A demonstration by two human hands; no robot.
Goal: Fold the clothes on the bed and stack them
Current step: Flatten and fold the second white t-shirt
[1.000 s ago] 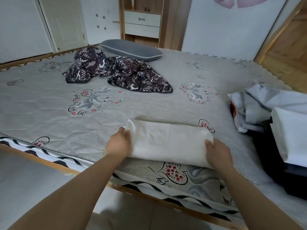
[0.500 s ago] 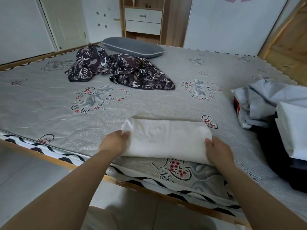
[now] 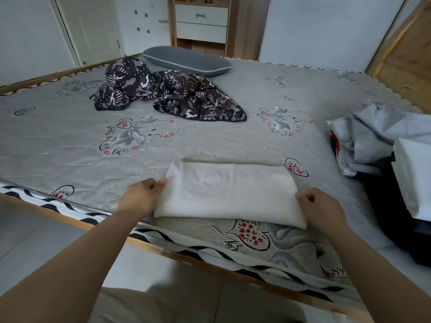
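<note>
A white garment (image 3: pixel 229 192), folded into a long flat rectangle, lies on the grey printed mattress (image 3: pixel 70 141) near its front edge. My left hand (image 3: pixel 142 197) grips the garment's left end with curled fingers. At the right end my right hand (image 3: pixel 323 209) holds it the same way, thumb on top. A crumpled dark patterned garment (image 3: pixel 168 94) lies unfolded farther back on the bed. At the right edge sits a pile of pale grey, white and black clothes (image 3: pixel 382 141).
A grey pillow (image 3: pixel 186 60) lies at the back of the bed. Behind it stands a wooden cabinet with white drawers (image 3: pixel 201 22). The wooden bed frame (image 3: pixel 163 250) runs along the front edge, and a wooden headboard (image 3: pixel 405 61) rises at the right.
Both hands stay at the two ends of the white garment. My fingers have curled more tightly on the ends, and the view has tilted slightly down.
</note>
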